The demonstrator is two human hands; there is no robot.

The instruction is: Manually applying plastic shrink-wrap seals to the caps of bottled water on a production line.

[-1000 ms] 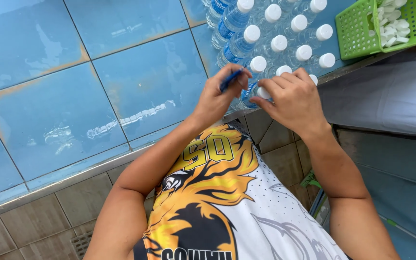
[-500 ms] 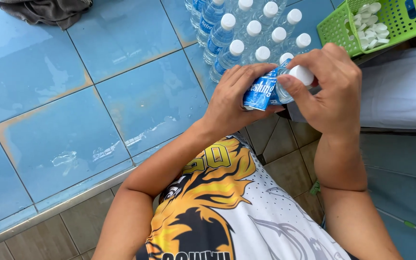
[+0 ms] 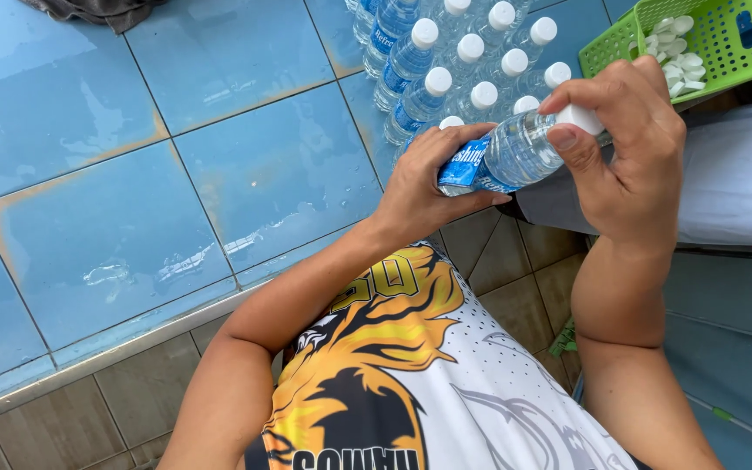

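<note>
Your left hand (image 3: pixel 419 187) is wrapped around the bottom half of a small clear water bottle (image 3: pixel 502 157) with a blue label. Your fingers are curled tight on it, so this hand is closed on the bottle. The bottle lies on its side in the air, up above your lap, with its top end pointing to your right. Your right hand (image 3: pixel 628 148) is closed over that top end. Its thumb and fingers pinch the white cap (image 3: pixel 580 118), and the cap sits on the mouth of the bottle. You cannot tell from here how tight the cap is. Just behind your hands stands a bunch of other water bottles (image 3: pixel 463 61), all upright, all with white caps and blue labels, packed close together on the blue tiled counter (image 3: pixel 176 174). The counter looks wet in spots, with small puddles on it. To the right of the bottles sits a green plastic basket (image 3: pixel 724 43) with more loose white caps (image 3: pixel 676 65) piled inside. A dark cloth (image 3: pixel 89 10) lies at the far edge of the counter, well apart from your hands. Down low you can see your white shirt (image 3: pixel 411 383) with a yellow and black picture on it.
</note>
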